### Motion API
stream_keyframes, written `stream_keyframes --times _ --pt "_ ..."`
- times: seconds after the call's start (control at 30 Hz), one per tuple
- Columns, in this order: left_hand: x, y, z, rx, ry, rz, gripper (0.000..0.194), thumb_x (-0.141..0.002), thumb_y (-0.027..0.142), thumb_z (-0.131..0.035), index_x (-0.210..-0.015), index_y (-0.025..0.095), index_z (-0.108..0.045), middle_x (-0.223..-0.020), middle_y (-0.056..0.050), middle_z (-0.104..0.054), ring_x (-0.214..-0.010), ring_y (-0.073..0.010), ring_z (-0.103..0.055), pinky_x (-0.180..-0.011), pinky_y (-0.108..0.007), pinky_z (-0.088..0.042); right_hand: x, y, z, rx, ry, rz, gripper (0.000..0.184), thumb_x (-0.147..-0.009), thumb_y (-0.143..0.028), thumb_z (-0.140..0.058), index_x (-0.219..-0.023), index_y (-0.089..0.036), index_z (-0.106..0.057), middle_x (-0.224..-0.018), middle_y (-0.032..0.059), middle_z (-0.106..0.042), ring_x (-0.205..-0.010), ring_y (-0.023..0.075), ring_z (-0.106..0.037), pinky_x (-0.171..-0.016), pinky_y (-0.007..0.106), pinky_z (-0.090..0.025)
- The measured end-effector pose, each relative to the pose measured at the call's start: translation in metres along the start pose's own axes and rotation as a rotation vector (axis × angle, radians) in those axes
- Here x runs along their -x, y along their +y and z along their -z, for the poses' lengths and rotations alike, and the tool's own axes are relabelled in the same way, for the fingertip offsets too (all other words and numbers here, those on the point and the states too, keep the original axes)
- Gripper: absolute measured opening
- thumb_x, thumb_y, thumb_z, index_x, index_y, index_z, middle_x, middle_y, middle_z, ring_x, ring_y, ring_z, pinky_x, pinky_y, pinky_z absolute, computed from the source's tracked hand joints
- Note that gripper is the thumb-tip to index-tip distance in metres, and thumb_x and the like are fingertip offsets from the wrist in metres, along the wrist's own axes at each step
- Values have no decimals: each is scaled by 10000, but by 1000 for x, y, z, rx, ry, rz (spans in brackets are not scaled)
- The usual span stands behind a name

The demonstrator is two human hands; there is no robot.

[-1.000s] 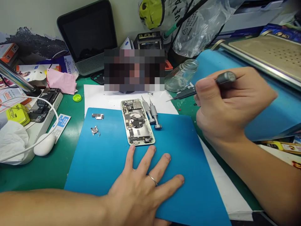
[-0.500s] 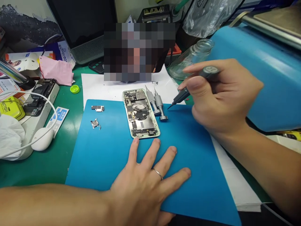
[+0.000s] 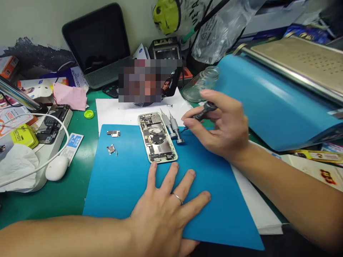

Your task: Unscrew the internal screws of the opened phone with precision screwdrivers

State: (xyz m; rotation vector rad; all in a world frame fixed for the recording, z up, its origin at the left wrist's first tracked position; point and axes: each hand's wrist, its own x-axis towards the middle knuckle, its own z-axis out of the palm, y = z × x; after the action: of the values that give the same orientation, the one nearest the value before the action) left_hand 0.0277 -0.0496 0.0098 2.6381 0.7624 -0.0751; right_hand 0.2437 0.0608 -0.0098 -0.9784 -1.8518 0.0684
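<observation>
An opened phone point(image 3: 158, 142) with its inner parts bare lies on a blue mat point(image 3: 120, 189). My left hand point(image 3: 168, 203) rests flat on the mat below it, fingers spread, the index fingertip at the phone's bottom edge. In my right hand point(image 3: 222, 125) is a dark precision screwdriver point(image 3: 205, 110), its tip pointing down and left near the mat. Two grey screwdrivers lie side by side right of the phone; the nearer one point(image 3: 175, 126) is closest to the held tip. On the mat's left are a small metal bracket point(image 3: 114, 133) and a small metal plate point(image 3: 111, 149) with tiny bits beside it.
White paper point(image 3: 112, 110) lies under the mat's far edge. A glass jar point(image 3: 200, 85) stands behind my right hand. At left are a white mouse-shaped object point(image 3: 57, 167), a white cable and a green cap point(image 3: 89, 114). A dark screen point(image 3: 96, 39) stands behind.
My right hand has moved left and down with the screwdriver, its tip now closer to the grey screwdrivers. The left hand stays spread on the mat. The camera view has tilted up slightly.
</observation>
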Motion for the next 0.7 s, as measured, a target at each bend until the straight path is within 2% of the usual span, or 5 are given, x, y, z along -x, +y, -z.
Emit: stream_keyframes --times 0.07,0.2,0.43,0.6,0.7 --pt "0 0 2 3 -7 -3 719 -997 577 -486 -1615 271 -283 -1730 -131 -169 -1588 -432 -109 -1218 -735 -111 -4 -14 -7 -64 103 136 643 -919 -205 -667 -1466 -423 -409 -1360 54 -659 -811 203 -784 -730 371 -658" --pt "-1 -1 5 18 1 0 723 -983 573 -521 -1599 263 -301 -1712 -166 -214 -1577 -441 -159 -1210 -747 -131 -13 -44 -24 -241 80 268 657 -924 -152 -680 -1505 -339 -434 -868 5 -752 -705 188 -759 -695 328 -667" --pt "-5 -5 -5 -81 16 -56 778 -955 669 -519 -1595 276 -320 -1668 -180 -308 -1545 -458 -227 -1169 -737 -228 -1 -39 -36 -375 32 337 719 -913 -76 -681 -1552 -236 -394 -1047 87 -784 -880 202 -783 -761 326 -693" --pt "-5 -8 -23 -223 143 -43 882 -917 727 -512 -1636 282 -257 -1686 -153 -271 -1567 -452 -120 -1207 -685 -148 -3 -42 -28 -288 -43 445 586 -945 -49 -590 -1497 -139 -414 -865 68 -761 -769 182 -748 -686 309 -672" --pt "-2 -2 -23 -238 95 -32 944 -905 724 -539 -1659 277 -186 -1710 -136 -223 -1564 -444 -135 -1232 -629 -155 -2 -58 -16 -268 -74 397 451 -958 -102 -587 -1391 -203 -511 -882 53 -766 -777 179 -754 -641 279 -655"
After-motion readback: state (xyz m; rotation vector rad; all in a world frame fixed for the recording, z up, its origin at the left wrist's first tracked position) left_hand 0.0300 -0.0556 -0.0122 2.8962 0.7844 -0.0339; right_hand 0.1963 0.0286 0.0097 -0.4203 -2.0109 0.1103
